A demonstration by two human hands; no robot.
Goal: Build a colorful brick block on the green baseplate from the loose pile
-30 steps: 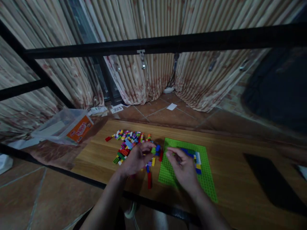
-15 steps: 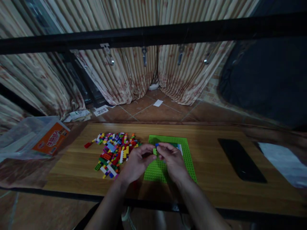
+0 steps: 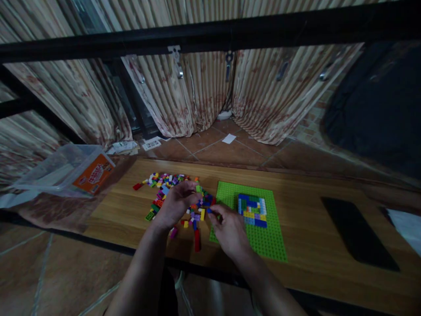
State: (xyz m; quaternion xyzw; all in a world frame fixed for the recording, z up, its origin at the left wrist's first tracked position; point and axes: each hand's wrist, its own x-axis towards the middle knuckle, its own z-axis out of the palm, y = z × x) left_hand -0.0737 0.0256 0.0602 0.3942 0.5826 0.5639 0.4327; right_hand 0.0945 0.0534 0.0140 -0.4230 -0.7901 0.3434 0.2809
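Note:
Above the right side of a pile of toy bricks (image 3: 164, 189), my left hand (image 3: 177, 202) pinches a light green brick (image 3: 198, 188) between thumb and fingers. My right hand (image 3: 228, 228) is closed on a small blue brick (image 3: 209, 210), near the left edge of a green baseplate (image 3: 276, 237). The two hands are apart. On the baseplate sits a low, squarish build of blue, white, yellow and green bricks (image 3: 252, 210). A long red brick (image 3: 197, 240) lies on the table in front of the pile.
A clear plastic box (image 3: 66, 169) with an orange label stands left of the wooden table (image 3: 305, 232). On the table's right lie a black flat object (image 3: 358, 235) and white paper (image 3: 406, 226). A dark bar (image 3: 210, 37) crosses the view beyond the table.
My hands have separated and shifted left from over the baseplate towards the pile, each with its brick. The build on the baseplate is now uncovered. The camera view has turned slightly left.

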